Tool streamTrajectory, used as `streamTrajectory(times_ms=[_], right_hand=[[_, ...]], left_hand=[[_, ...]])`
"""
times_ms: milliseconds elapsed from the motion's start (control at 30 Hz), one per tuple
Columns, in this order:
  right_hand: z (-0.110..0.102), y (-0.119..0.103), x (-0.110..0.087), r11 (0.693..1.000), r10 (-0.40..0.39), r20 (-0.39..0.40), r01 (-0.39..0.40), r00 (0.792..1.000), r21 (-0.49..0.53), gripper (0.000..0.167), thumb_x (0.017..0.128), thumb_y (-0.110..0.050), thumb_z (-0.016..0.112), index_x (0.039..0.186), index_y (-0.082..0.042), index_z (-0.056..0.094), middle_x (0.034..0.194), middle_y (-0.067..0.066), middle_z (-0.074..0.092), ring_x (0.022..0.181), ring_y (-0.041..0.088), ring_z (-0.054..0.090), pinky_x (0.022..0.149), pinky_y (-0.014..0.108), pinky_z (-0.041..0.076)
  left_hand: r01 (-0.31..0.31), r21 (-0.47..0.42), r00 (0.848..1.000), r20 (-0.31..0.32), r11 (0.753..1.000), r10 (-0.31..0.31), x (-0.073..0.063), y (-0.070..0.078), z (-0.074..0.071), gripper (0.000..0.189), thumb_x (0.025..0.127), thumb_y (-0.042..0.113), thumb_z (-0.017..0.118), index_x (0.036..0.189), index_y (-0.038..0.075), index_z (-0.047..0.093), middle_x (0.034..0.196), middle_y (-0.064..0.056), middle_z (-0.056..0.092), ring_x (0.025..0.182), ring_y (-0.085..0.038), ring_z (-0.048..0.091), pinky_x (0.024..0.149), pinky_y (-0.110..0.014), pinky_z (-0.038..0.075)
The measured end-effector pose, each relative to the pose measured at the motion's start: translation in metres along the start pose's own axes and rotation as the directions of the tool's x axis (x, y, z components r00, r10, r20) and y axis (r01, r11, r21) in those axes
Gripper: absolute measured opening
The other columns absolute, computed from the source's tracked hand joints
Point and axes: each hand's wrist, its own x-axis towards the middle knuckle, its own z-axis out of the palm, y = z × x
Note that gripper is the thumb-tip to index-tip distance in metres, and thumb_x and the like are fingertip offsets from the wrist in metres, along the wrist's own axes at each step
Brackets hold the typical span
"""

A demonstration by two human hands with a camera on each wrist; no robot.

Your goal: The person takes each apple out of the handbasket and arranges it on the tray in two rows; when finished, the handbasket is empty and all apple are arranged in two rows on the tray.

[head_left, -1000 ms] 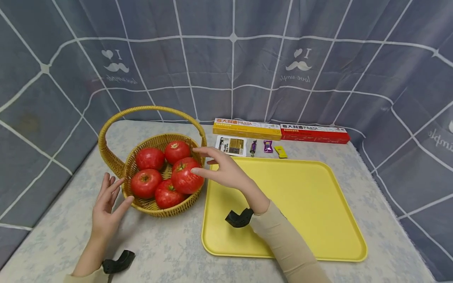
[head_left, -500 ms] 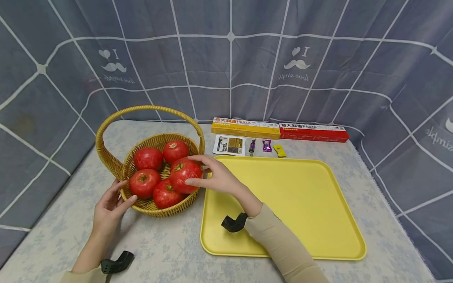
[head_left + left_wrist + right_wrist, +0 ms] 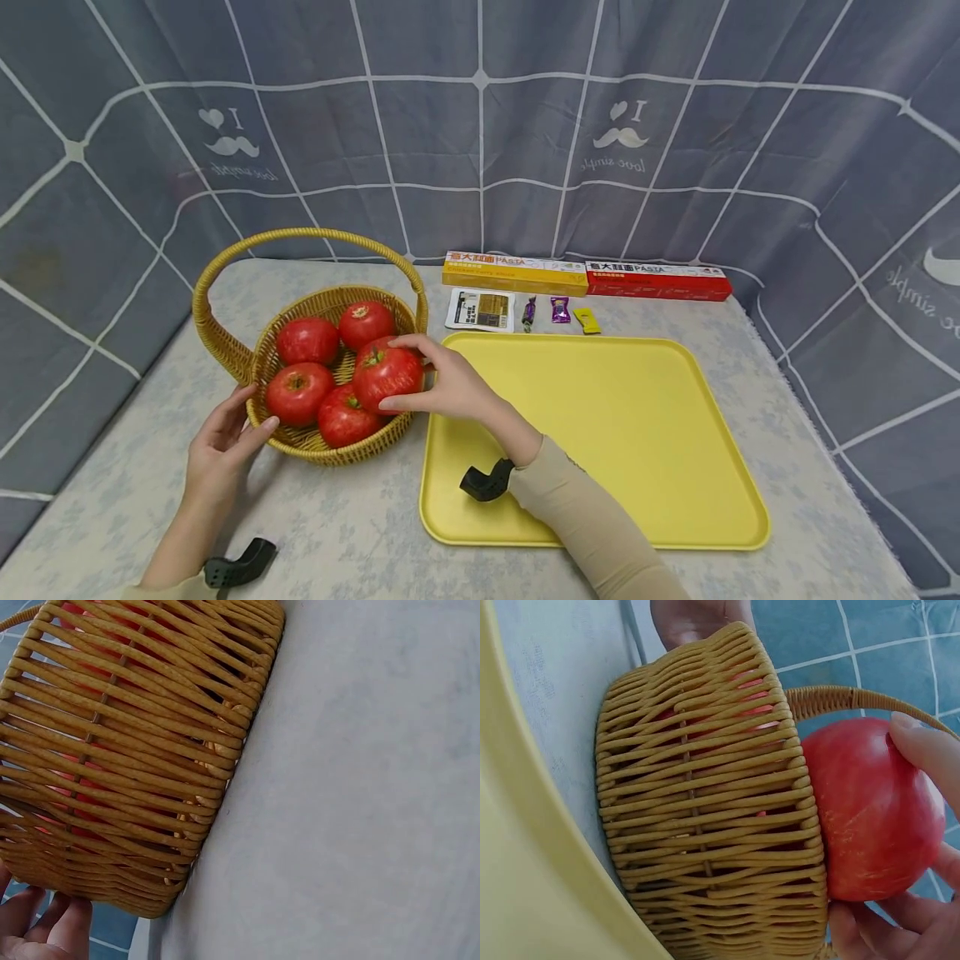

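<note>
A woven wicker basket [image 3: 326,457] holds several red apples [image 3: 300,393]. My right hand [image 3: 461,387] grips the apple [image 3: 388,375] at the basket's right side, thumb on its near side and fingers round the far side. In the right wrist view this apple [image 3: 874,810] bulges past the rim, with fingertips [image 3: 847,930] under it. My left hand [image 3: 217,450] rests against the basket's left side, thumb and fingers spread at the rim beneath the handle. Its fingertips [image 3: 71,922] touch the woven wall in the left wrist view.
A yellow tray [image 3: 600,433] lies right of the basket, under my right forearm. Behind it are a white packet [image 3: 480,310], small wrapped candies [image 3: 560,309], a yellow pasta box [image 3: 513,275] and a red one [image 3: 658,283]. A grey checked curtain [image 3: 480,150] surrounds the table.
My right hand has closed from a spread pose beside the apple to a grip round it. The left hand has come from just beside the basket to its rim. The view has shifted slightly.
</note>
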Motion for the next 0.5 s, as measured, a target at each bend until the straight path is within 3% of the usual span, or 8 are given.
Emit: streamTrajectory(times_ms=[233, 500], right_hand=[[0.0051, -0.0016, 0.0006, 1.0, -0.012, -0.06, 0.013, 0.998, 0.014, 0.063, 0.07, -0.027, 0.083, 0.121, -0.018, 0.048, 0.121, -0.004, 0.05, 0.108, 0.011, 0.05, 0.087, 0.028, 0.048], [0.005, -0.0023, -0.001, 0.999, 0.021, -0.057, -0.018, 0.998, 0.048, 0.07, 0.07, -0.026, 0.084, 0.127, -0.018, 0.046, 0.125, -0.001, 0.046, 0.111, 0.013, 0.049, 0.089, 0.03, 0.048]], left_hand=[[-0.016, -0.009, 1.0, -0.007, 1.0, 0.016, 0.0003, 0.0003, 0.0009, 0.057, 0.087, -0.003, 0.063, 0.139, 0.008, 0.045, 0.146, 0.001, 0.036, 0.139, -0.012, 0.022, 0.102, -0.012, 0.028], [-0.01, 0.0, 1.0, -0.008, 1.0, 0.01, -0.0011, -0.0003, 0.0002, 0.056, 0.087, -0.002, 0.063, 0.139, 0.008, 0.045, 0.145, 0.002, 0.037, 0.139, -0.012, 0.023, 0.105, -0.013, 0.024]])
